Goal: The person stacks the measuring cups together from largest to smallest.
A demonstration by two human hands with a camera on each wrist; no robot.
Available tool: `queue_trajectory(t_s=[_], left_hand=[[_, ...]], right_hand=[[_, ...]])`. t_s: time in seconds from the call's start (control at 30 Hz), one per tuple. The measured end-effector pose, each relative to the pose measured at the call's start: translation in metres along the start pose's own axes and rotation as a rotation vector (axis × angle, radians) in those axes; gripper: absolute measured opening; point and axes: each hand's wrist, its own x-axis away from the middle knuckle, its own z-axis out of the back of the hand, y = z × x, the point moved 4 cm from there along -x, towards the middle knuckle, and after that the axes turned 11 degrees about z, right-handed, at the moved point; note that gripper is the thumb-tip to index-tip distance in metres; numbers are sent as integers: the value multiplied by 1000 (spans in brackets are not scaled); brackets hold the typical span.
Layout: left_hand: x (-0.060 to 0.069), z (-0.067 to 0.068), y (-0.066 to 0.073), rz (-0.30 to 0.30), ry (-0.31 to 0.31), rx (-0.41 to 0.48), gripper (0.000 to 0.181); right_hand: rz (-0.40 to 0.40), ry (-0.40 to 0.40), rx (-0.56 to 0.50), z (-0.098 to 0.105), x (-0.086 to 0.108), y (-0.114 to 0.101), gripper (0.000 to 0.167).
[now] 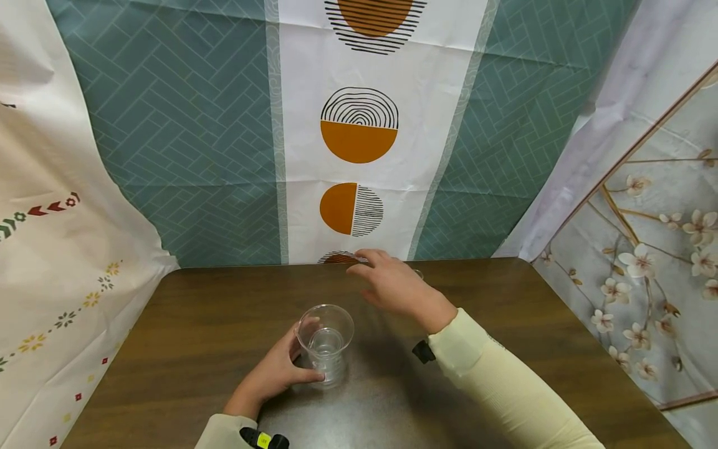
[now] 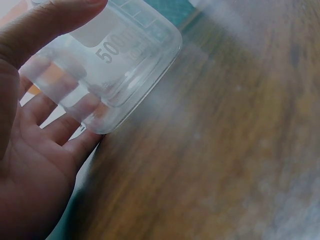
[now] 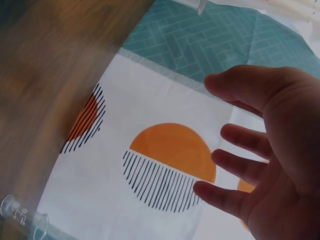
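My left hand (image 1: 275,369) holds a clear beaker (image 1: 335,362) low on its side, the thumb in front and the fingers behind. In the left wrist view the beaker (image 2: 127,65) shows a 500 marking, and its base edge is at or close to the wooden table; contact is unclear. Over the far part of the table, my right hand (image 1: 395,284) is raised with spread, slightly bent fingers, and nothing is in it. A small clear glass vessel with white markings (image 3: 19,214) shows at the lower left of the right wrist view.
The brown wooden table (image 1: 224,299) ends at a hanging teal and white cloth (image 1: 303,218) with orange half-circles. Pale patterned cloth (image 1: 67,280) hangs at the left, and a flower-printed one (image 1: 639,299) at the right.
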Motion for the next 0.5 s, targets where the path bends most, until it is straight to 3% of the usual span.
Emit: queue_trajectory(t_s=[0.5], left_hand=[[1,0,0,-6,-3,-1,95]], right_hand=[[-58,11,15,-5,2,9,53]])
